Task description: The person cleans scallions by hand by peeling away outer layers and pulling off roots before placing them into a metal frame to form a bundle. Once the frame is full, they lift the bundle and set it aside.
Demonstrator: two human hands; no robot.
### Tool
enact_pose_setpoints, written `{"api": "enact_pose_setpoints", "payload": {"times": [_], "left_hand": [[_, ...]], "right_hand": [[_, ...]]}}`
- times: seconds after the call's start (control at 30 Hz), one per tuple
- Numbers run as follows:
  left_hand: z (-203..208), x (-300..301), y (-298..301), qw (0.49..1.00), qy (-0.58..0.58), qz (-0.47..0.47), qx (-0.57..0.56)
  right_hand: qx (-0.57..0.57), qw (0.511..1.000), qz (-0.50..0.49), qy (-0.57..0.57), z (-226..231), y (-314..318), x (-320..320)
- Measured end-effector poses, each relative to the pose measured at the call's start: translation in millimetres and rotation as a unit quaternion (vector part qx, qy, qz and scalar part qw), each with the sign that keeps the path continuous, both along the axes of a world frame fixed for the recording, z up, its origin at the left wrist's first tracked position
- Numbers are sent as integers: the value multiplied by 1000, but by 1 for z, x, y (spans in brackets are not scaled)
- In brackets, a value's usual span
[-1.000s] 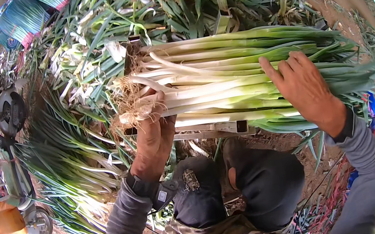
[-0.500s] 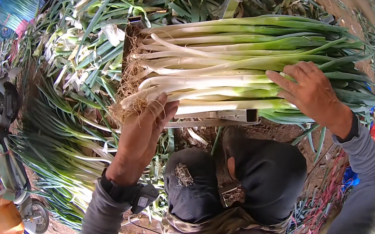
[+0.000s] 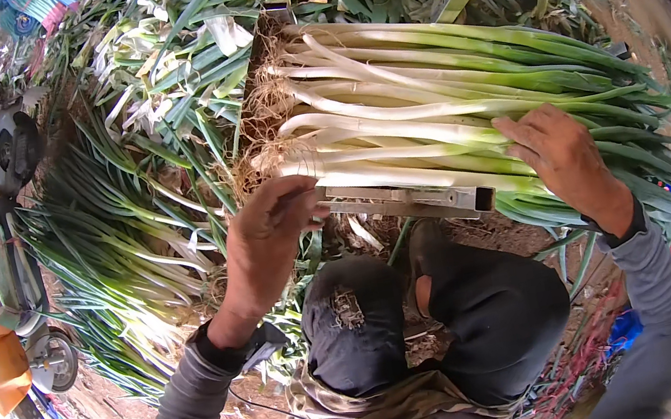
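A thick layer of green onions [image 3: 390, 110] lies side by side, with white stems and hairy roots [image 3: 262, 124] to the left and green leaves to the right. Under them shows a metal frame [image 3: 406, 201]. My left hand [image 3: 273, 234] is at the root end of the nearest stems, its fingers apart and loosely bent, with nothing visible in them. My right hand [image 3: 556, 148] rests over the near stalks where white turns green, its fingers bent but apart; its fingertips touch the stalks and their undersides are hidden.
A loose pile of green onions [image 3: 128, 255] lies on the ground at my left. Trimmed leaves [image 3: 181, 48] are heaped beyond the frame. A scooter [image 3: 3, 205] stands at far left. Pink strings [image 3: 562, 376] and something blue [image 3: 622, 329] lie at lower right.
The view has shifted, so the onion layer sits a little farther right. My left hand has drawn slightly back from the near stems. My right-hand fingers look more bent than before.
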State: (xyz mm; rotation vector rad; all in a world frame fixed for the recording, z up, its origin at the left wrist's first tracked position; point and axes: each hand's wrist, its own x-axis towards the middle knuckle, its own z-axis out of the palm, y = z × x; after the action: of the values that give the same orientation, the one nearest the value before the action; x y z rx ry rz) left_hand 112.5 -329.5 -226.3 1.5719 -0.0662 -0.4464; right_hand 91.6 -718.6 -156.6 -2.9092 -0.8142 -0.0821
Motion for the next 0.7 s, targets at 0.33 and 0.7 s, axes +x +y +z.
{"api": "enact_pose_setpoints", "payload": {"times": [0.33,0.7], "left_hand": [[-37,49,-44,824,-468,-28,319],[-25,27,-41,801,-471,-89,358]], "right_hand": [[147,974,-115,126,8,-21,19],[-54,996,-6,-76,-6,-7,16]]}}
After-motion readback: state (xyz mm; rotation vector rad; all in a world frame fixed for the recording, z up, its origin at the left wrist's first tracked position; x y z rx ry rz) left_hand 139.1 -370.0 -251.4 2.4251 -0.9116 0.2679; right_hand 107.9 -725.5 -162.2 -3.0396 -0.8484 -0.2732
